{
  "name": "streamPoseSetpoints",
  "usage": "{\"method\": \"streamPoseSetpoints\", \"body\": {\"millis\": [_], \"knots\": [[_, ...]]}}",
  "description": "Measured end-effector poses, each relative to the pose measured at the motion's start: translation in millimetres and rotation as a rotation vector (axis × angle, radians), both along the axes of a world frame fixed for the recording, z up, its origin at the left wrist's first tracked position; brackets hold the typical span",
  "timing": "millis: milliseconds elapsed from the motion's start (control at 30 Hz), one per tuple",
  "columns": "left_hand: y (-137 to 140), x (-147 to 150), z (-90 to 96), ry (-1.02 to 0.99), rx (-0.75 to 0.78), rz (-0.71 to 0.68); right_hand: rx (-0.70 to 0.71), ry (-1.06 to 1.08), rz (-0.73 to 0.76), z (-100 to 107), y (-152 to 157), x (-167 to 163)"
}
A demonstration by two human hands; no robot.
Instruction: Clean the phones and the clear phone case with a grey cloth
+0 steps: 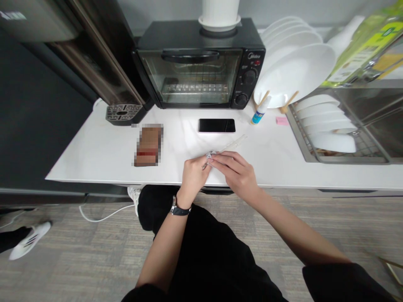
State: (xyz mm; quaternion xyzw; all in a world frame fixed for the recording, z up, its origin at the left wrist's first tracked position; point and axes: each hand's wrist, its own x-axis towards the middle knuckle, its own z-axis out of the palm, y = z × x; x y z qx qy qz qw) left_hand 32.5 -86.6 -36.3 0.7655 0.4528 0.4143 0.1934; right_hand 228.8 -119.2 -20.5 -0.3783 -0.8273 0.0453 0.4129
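Both hands meet at the near edge of the white counter (94, 155). My left hand (193, 174), with a watch on its wrist, and my right hand (237, 172) pinch together a small silvery-white item (210, 156) between their fingertips. What the small item is cannot be made out. A clear, thin plastic stick or tube (233, 144) lies on the counter just beyond my right hand, slanting up to the right. A black phone (216, 125) lies flat a little farther back.
A black toaster oven (201, 67) stands at the back, with a white pot on top. A brown blurred packet (147, 146) lies to the left. A small glue bottle (260, 112), a pink pad (281, 121), white plates (296, 67) and a dish rack (340, 134) sit right. Another person's shoe (30, 243) is on the floor.
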Motion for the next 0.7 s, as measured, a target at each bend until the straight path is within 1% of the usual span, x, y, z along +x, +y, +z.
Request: {"method": "streamPoseSetpoints", "body": {"millis": [167, 333, 433, 533, 700], "knots": [[-2, 0, 1.5, -0.005, -0.058, 0.017, 0.020, 0.041, -0.056, -5, 8, 13], [-2, 1, -2.3, -0.075, -0.055, -0.011, 0.107, 0.055, -0.136, -5, 22, 37], [-2, 1, -4.9, -0.082, -0.022, -0.012, 0.169, 0.041, -0.222, -4, 35, 54], [-1, 2, -6.2, -0.103, 0.025, -0.016, 0.238, 0.061, -0.280, -5, 44, 64], [-1, 3, -6.6, -0.117, 0.085, -0.016, 0.289, 0.087, -0.306, -6, 46, 59]]}}
